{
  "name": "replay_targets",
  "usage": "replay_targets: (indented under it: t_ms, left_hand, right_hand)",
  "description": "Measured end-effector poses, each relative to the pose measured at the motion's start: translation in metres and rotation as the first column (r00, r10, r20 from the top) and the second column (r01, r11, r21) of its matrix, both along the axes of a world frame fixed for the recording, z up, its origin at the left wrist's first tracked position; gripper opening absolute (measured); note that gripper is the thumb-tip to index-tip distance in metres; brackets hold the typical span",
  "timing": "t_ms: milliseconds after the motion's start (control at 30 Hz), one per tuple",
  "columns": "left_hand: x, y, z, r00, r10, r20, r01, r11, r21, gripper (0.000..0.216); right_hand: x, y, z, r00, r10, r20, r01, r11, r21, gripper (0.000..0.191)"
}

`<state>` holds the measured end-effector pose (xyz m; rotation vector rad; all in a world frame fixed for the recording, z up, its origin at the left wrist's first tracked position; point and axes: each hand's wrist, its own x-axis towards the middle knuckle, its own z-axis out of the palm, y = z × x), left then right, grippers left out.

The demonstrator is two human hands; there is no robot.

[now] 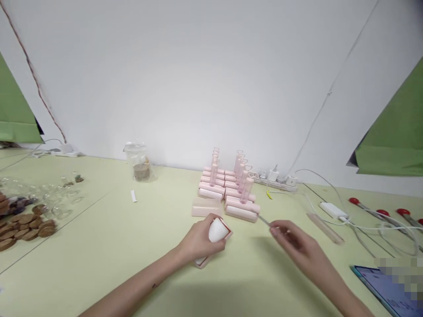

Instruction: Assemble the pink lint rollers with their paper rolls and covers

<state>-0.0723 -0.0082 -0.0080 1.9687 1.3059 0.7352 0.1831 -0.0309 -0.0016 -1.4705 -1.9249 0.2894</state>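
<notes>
My left hand (pixel 198 241) is closed around a white roller with a pink frame (pixel 216 233), resting it on the pale green table (pixel 132 259). My right hand (pixel 291 240) pinches a thin clear strip or stick (pixel 264 220) that points toward the rows of pink lint rollers (pixel 228 189) standing just behind both hands. A flat pink block (pixel 206 207) lies in front of the rows, close to my left hand.
A clear beaker with brown material (pixel 140 163) stands at the back. Small glass bottles (pixel 62 198) and cork discs (pixel 26 224) lie at the left. A power strip (pixel 277 180), white charger (pixel 332 210), cables, red-handled tools (pixel 380 213) and a tablet (pixel 386 290) sit at the right.
</notes>
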Motion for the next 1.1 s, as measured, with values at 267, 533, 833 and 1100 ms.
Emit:
replay_targets:
  t_ms: [267, 533, 833, 1100]
  left_hand:
    - [0.013, -0.014, 0.001, 0.999, -0.033, -0.004, 0.032, 0.999, -0.027, 0.031]
    - [0.023, -0.011, -0.004, 0.998, 0.019, -0.057, -0.022, 0.998, -0.056, 0.028]
    - [0.032, -0.009, -0.005, 0.993, 0.043, -0.106, -0.048, 0.998, -0.047, 0.027]
    - [0.037, -0.014, -0.006, 0.998, -0.053, -0.022, 0.051, 0.995, -0.084, 0.027]
  right_hand:
    - [-0.041, -0.029, -0.011, 0.950, 0.097, 0.297, -0.185, 0.941, 0.285, 0.020]
    - [-0.040, -0.032, -0.008, 0.862, -0.134, 0.488, -0.163, 0.840, 0.518, 0.030]
    - [-0.036, -0.034, -0.004, 0.837, -0.132, 0.531, -0.136, 0.890, 0.435, 0.029]
    - [-0.042, -0.030, -0.019, 0.873, -0.018, 0.487, -0.146, 0.944, 0.296, 0.025]
